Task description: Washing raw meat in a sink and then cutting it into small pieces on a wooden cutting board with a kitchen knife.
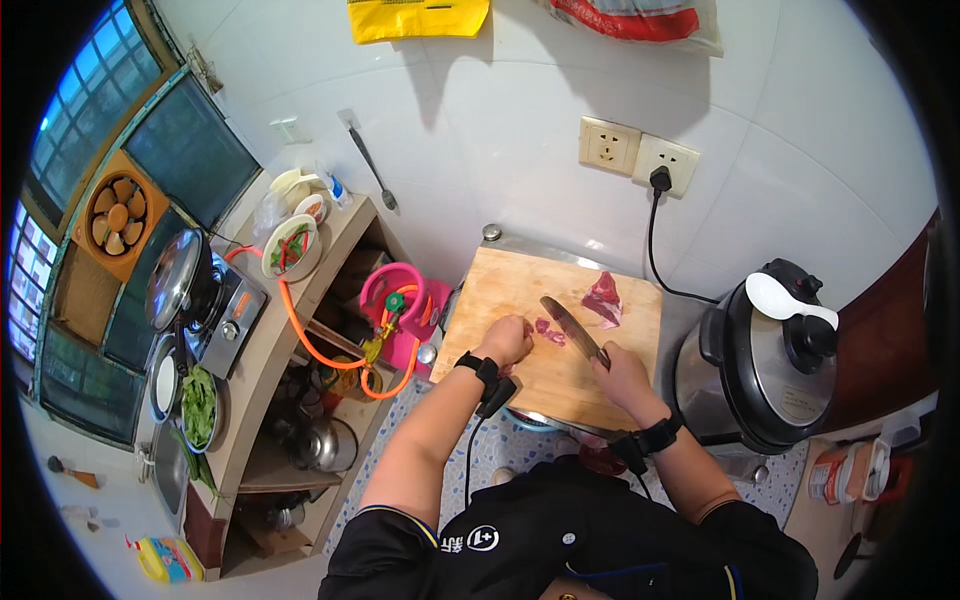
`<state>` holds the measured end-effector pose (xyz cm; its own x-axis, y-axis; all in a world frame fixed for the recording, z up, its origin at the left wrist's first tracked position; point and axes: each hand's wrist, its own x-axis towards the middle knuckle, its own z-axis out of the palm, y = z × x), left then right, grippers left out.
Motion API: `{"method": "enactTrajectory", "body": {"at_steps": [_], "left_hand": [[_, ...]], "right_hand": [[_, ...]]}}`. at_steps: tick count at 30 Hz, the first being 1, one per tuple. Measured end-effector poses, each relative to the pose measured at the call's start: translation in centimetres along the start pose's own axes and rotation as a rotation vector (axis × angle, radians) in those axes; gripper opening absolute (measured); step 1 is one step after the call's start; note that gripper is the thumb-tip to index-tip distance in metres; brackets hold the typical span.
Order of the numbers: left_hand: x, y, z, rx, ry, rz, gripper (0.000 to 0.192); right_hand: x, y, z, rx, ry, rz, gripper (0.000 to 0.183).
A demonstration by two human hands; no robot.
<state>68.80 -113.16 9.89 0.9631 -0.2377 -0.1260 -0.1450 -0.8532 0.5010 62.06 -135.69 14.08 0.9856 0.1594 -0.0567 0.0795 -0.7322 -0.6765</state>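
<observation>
My right hand (624,379) grips the handle of a kitchen knife (571,328), its blade angled up and left over a wooden cutting board (480,289). My left hand (506,341) rests on the board's left part with curled fingers; a bit of pink meat shows at its fingertips, and whether it is pinched is hidden. Small cut pieces of raw meat (551,334) lie between my left hand and the blade. A larger chunk of raw red meat (604,301) sits beyond the knife, toward the back right of the board.
An electric pressure cooker (712,375) with a white spoon (784,298) on its lid stands right of the board. At left are a pink gas cylinder (381,296) with an orange hose, a gas stove (236,319) bearing a lidded pan, and a bowl of leafy greens (199,409).
</observation>
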Motion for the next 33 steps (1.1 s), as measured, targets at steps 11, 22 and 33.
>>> {"method": "enactTrajectory", "body": {"at_steps": [11,22,33], "left_hand": [[0.3,0.6,-0.4,-0.470,-0.014,-0.046,0.015],[-3.0,-2.1,-5.3,-0.525,0.321,0.008,0.014],[-0.9,0.2,-2.3,-0.157,-0.081,0.273,0.026]], "right_hand": [[1.2,-0.9,2.6,0.096,0.000,0.051,0.025],[0.3,-2.6,2.9,-0.293,0.046,-0.417,0.017],[-0.3,-2.6,4.0,-0.353,-0.050,-0.585,0.034]]}}
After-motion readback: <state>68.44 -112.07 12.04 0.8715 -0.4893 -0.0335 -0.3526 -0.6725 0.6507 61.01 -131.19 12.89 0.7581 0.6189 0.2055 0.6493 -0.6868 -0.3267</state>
